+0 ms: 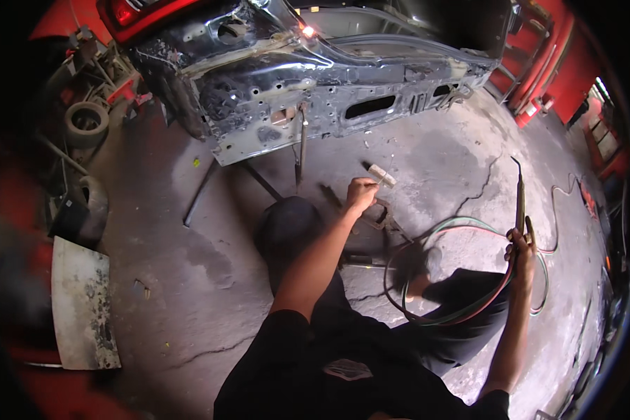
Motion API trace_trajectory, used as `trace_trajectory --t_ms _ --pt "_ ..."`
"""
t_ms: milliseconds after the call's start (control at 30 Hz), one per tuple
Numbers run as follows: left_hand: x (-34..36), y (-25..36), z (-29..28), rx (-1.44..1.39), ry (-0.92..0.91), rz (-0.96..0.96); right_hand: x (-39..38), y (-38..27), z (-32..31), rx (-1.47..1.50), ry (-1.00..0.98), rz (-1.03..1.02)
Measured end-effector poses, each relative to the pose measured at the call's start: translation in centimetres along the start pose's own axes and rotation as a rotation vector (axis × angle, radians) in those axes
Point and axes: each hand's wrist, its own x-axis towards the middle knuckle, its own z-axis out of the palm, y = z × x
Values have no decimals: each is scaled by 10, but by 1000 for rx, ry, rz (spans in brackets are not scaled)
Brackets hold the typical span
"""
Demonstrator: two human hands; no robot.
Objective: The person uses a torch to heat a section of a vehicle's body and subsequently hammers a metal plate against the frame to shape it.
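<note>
My left hand [361, 194] is closed at centre with a thin piece in its fingers, by a small pale cylindrical object [381, 176]; I cannot make out whether they join. My right hand [521, 248] grips an upright gas torch [519, 203] with a long bent nozzle; red and green hoses [455, 225] loop down from it to the floor. Above both hands a dark, bare car body shell [308, 84] with holes rests on metal supports [301, 147]. Below my left hand is a metal frame [378, 217], partly hidden.
At left lie a tyre [85, 124], scrap metal [101, 66] and a pale weathered panel [80, 304]. Red vehicle panels [553, 63] stand at upper right. The cracked concrete floor [161, 266] has small debris. My bent legs are below me.
</note>
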Motion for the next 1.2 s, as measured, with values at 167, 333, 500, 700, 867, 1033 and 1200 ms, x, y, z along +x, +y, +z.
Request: trace_trajectory --t_ms 167,333,500,700,867,1033,1200 --pt "28 -64 -13 499 106 245 100 46 -30 -202 -198 42" --pt "46 -106 -37 839 92 307 233 148 -66 -44 -562 243" --pt "56 -126 -65 986 197 155 248 218 -12 -17 -549 378" --pt "82 -159 -84 1040 23 36 245 352 25 315 -494 585" --pt "114 -179 -81 1017 51 -149 244 417 17 356 -541 658" --pt "116 -193 -76 1273 238 365 249 451 27 -83 -393 794" --pt "81 -236 -24 1121 114 -79 248 524 41 -219 -288 830"
